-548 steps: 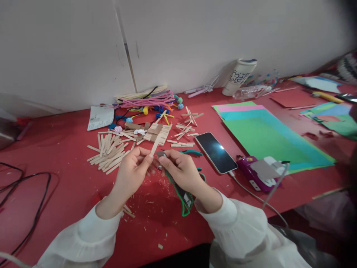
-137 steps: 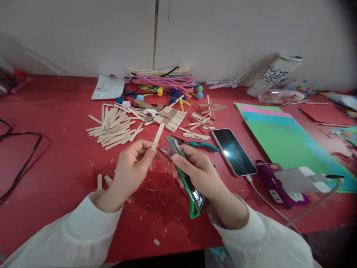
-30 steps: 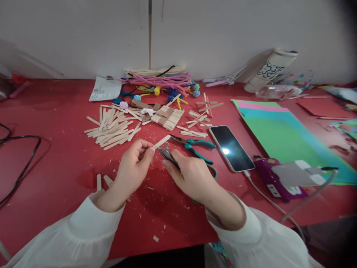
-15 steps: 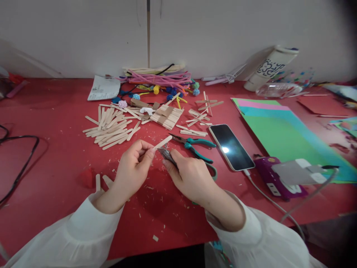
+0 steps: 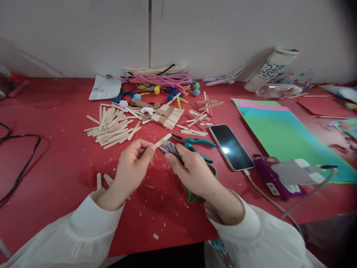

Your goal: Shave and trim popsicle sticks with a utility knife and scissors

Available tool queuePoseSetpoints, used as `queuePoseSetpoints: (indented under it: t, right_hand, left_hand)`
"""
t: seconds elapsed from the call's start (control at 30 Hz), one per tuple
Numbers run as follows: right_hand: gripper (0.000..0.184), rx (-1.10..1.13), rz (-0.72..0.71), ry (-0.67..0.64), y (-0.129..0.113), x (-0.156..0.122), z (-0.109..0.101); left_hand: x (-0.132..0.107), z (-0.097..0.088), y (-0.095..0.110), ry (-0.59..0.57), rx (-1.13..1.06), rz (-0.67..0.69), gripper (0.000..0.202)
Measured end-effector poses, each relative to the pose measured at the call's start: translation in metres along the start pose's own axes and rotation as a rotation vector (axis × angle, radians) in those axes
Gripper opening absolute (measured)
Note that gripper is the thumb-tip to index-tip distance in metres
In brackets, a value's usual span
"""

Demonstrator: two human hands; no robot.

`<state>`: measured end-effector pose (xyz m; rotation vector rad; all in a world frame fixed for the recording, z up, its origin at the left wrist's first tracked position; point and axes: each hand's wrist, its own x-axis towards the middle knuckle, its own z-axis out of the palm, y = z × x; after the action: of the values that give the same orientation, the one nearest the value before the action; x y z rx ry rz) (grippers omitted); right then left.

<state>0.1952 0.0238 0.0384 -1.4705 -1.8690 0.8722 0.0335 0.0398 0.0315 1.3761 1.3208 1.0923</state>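
My left hand [image 5: 134, 165] pinches a wooden craft stick [image 5: 163, 140], whose free end points up and to the right. In my right hand [image 5: 193, 169] is a utility knife [image 5: 170, 147], its blade end close against the stick's lower edge; whether it cuts in cannot be seen. Just beyond the knife lie pliers with teal handles [image 5: 201, 142], partly hidden by my right hand. Wood shavings [image 5: 150, 187] are scattered on the red table [image 5: 60, 163] below both hands. Other sticks [image 5: 108, 180] lie by my left wrist.
A loose heap of craft sticks [image 5: 115, 128] and a bundle [image 5: 169, 117] lie ahead, with pink pipe cleaners [image 5: 161, 79] behind. To the right are a phone [image 5: 231, 147] on a cable, a purple power adapter [image 5: 275, 176], coloured paper [image 5: 287, 130] and a white tumbler [image 5: 270, 70].
The knife has shifted slightly up along the stick, and my right hand has turned a little, showing more of the tool's grey head. My left hand keeps its pinch on the stick.
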Motion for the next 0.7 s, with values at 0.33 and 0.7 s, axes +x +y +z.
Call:
queuePoseSetpoints:
  t: [0.33, 0.7]
  right_hand:
    - [0.017, -0.430, 0.036, -0.121, -0.006, -0.001, 0.002]
    - [0.029, 0.137, 0.175, 0.005, 0.005, 0.004, -0.024]
  left_hand:
    - [0.000, 0.001, 0.001, 0.005, 0.053, 0.028, 0.016]
    - [-0.002, -0.002, 0.008, -0.378, -0.018, -0.072, 0.019]
